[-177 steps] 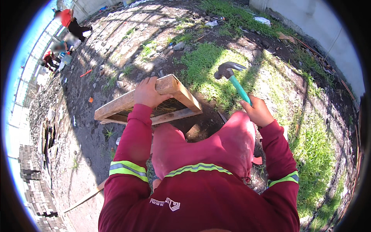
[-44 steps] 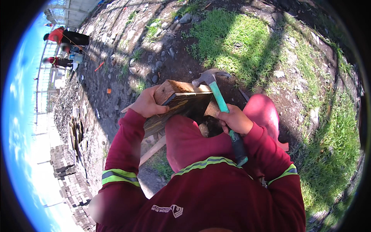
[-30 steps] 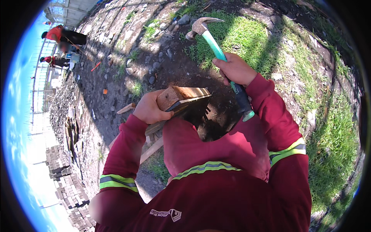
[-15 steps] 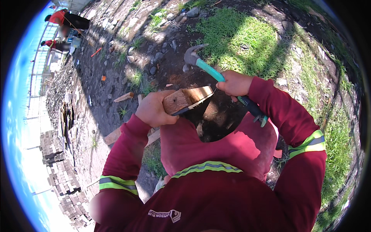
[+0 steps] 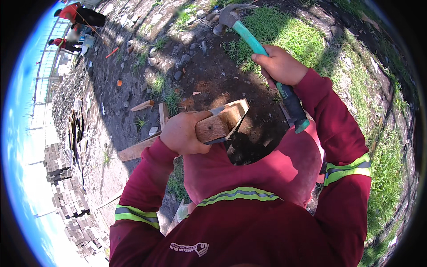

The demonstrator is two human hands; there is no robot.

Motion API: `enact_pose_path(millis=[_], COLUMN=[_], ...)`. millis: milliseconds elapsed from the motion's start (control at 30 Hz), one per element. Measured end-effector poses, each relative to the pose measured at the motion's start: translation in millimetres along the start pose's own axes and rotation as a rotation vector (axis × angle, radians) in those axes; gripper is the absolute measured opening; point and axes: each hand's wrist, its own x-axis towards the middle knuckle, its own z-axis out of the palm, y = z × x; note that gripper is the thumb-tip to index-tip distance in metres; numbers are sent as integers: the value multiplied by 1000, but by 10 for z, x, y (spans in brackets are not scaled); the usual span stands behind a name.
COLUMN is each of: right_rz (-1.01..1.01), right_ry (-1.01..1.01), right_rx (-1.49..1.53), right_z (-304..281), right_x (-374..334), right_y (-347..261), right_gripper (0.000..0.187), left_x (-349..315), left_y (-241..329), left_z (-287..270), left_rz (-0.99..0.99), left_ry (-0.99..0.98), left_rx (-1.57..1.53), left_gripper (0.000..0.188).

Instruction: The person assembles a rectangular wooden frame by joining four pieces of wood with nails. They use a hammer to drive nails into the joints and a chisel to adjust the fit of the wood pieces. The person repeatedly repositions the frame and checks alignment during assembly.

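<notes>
My left hand (image 5: 186, 133) is closed round a short wooden block (image 5: 212, 129), held just above my lap. A splintered pale edge runs along the block's right side, and a small dark hole or nail spot shows on its near end. Wrapped round the green and black handle of a claw hammer (image 5: 250, 38), my right hand (image 5: 282, 65) is raised to the right of the block and farther out. The hammer's grey head points up and away, apart from the wood.
Wood offcuts (image 5: 142, 105) and a longer board (image 5: 133, 150) lie on the dirt at left. Stones (image 5: 184, 59) and a grass patch (image 5: 284, 40) lie ahead. Stacked blocks (image 5: 71, 196) stand far left. Two people (image 5: 71, 13) are at the far upper left.
My right hand has lifted the hammer up and away from the block. My left hand has shifted slightly right and turned the block, so its near end shows more.
</notes>
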Motion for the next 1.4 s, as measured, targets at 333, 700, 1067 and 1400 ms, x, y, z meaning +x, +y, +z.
enact_pose_path(millis=[333, 700, 1067, 1400], right_rz=[171, -173, -142, -150], right_ry=[-321, 368, 430, 393], right_rx=[-186, -102, -299, -325], right_z=[114, 1128, 1164, 990], right_x=[-441, -117, 226, 436], right_y=[-15, -159, 149, 146], right_gripper=[37, 45, 39, 39], left_x=[-23, 200, 480, 169], left_y=[-31, -298, -542, -389], left_z=[63, -139, -213, -351], left_rz=[53, 46, 113, 199], left_ry=[-42, 22, 23, 562], left_rx=[76, 82, 51, 397], left_gripper=[57, 51, 41, 73])
